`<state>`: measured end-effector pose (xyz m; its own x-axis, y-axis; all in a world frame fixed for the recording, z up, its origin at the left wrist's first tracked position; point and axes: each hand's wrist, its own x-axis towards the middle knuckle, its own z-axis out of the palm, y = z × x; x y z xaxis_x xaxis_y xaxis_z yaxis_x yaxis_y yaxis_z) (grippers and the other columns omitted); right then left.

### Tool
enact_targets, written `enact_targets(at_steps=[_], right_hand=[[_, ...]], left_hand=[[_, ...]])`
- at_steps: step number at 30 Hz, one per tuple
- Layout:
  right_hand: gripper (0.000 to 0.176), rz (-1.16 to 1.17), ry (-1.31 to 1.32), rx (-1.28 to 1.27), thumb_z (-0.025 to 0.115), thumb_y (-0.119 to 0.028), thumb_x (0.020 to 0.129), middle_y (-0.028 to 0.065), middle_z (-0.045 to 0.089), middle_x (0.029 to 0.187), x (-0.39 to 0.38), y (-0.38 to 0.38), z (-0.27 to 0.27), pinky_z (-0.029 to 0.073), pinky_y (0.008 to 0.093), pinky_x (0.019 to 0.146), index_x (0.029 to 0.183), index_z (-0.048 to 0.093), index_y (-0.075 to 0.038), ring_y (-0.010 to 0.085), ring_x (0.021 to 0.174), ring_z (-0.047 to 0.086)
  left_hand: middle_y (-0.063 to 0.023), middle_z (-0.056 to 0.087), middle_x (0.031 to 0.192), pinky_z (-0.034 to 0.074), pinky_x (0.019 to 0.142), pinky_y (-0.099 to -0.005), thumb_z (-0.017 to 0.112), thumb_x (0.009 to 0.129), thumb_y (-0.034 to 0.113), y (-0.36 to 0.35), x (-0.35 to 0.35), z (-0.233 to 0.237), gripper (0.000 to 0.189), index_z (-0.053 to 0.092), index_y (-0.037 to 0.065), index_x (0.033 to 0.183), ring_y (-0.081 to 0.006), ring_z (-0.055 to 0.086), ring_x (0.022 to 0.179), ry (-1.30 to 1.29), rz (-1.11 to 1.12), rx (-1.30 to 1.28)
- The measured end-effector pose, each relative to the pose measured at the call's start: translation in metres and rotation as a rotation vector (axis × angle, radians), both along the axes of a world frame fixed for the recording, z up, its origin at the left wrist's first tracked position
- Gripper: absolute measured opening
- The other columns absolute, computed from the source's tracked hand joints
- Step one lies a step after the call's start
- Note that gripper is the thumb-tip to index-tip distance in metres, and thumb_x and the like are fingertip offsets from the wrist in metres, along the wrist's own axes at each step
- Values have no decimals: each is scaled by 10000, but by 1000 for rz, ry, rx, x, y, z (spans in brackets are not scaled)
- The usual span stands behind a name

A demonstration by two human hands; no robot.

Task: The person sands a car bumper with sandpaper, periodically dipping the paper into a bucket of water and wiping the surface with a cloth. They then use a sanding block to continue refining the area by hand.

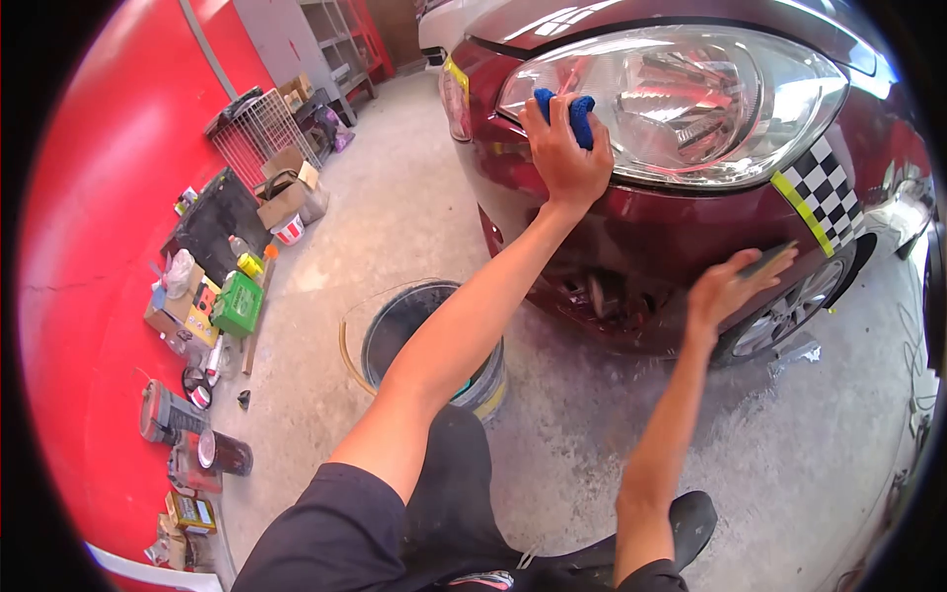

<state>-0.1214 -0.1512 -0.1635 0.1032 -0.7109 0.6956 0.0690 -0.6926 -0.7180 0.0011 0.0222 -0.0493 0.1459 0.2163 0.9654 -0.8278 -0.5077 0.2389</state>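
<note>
My left hand (572,163) is closed around a bunched blue cloth (582,123), which is pressed at the lower inner corner of the clear headlight (681,99). Lower down and to the right, my right hand (725,291) holds a thin, flat, dark grey-green pad (767,261) in front of the dark red bumper (671,227). The fingers lie stretched along this pad, and its exact kind does not show. Black-and-white checkered tape (824,192) with a yellow edge sits on the car's body, up and right of my right hand.
A dark bucket (395,316) stands on the concrete floor (395,212), partly behind my left forearm. The car's front wheel (799,306) is at the right. Along the red wall (94,257) are paint cans (225,454), boxes, a green container (237,304) and a white wire rack (266,133).
</note>
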Motion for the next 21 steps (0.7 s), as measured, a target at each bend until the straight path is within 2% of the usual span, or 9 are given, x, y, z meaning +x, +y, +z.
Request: enact_targets(at_steps=[3, 6, 7, 11, 14, 15, 16, 18, 21], right_hand=[[737, 27, -74, 90, 261, -445, 1150, 230, 97, 1767, 5, -22, 16, -24, 513, 1307, 1676, 94, 43, 351, 1646, 67], [745, 25, -140, 6, 244, -462, 1148, 238, 105, 1761, 7, 41, -35, -10, 537, 1311, 1676, 94, 42, 353, 1644, 58], [722, 12, -23, 3, 264, -433, 1151, 241, 121, 1756, -1, 52, -43, 15, 562, 1311, 1674, 108, 41, 361, 1641, 69], [679, -37, 54, -42, 242, -339, 1161, 264, 107, 1752, 2, -33, -7, 34, 544, 1311, 1651, 84, 103, 382, 1639, 71], [685, 17, 41, 100, 222, -356, 1161, 266, 98, 1753, -5, -24, 8, 36, 548, 1310, 1652, 81, 101, 378, 1641, 50], [677, -43, 24, -31, 237, -346, 1162, 265, 109, 1752, 7, -15, -26, 37, 542, 1310, 1655, 90, 95, 374, 1642, 62], [704, 42, -113, 75, 278, -406, 1155, 267, 107, 1751, -6, 30, -17, 48, 515, 1316, 1655, 146, 72, 368, 1634, 120], [730, 30, -65, -38, 295, -438, 1151, 279, 131, 1744, -3, 52, -53, 64, 511, 1312, 1653, 166, 75, 381, 1633, 121], [768, 32, -96, 5, 307, -476, 1143, 299, 156, 1731, -5, -10, -9, 67, 511, 1311, 1655, 157, 77, 402, 1629, 125]], left_hand=[[-267, 545, 1102, 431, 946, -561, 680, 873, 112, 0, 3, 0, 307, 614, 14, 1155, -475, 511, 1087, -11, -6, 1], [-266, 546, 1101, 431, 951, -561, 679, 873, 112, 2, 0, -3, 306, 616, 14, 1156, -473, 512, 1088, 1, 6, 3], [-266, 546, 1101, 431, 953, -560, 678, 874, 112, 0, 0, -1, 305, 616, 14, 1156, -473, 512, 1089, 3, 8, 2], [-265, 546, 1099, 429, 954, -559, 674, 878, 113, 0, 3, -1, 293, 621, 15, 1149, -472, 512, 1089, -16, 2, 14], [-265, 544, 1097, 429, 951, -558, 673, 882, 116, 1, 3, -3, 286, 622, 13, 1144, -473, 511, 1089, -18, 3, 19], [-265, 543, 1096, 429, 948, -558, 673, 883, 118, 2, 3, -2, 284, 621, 12, 1142, -473, 511, 1088, -18, 10, 19], [-265, 542, 1094, 430, 946, -558, 673, 884, 119, 0, 3, -2, 283, 620, 10, 1140, -474, 511, 1088, -22, 12, 21], [-269, 539, 1097, 431, 943, -562, 671, 885, 121, 0, 1, -2, 288, 614, 6, 1143, -479, 510, 1088, -8, 11, 20], [-275, 533, 1104, 431, 940, -569, 671, 883, 122, 0, 0, -1, 295, 603, 1, 1144, -485, 508, 1090, -2, 14, 31]])
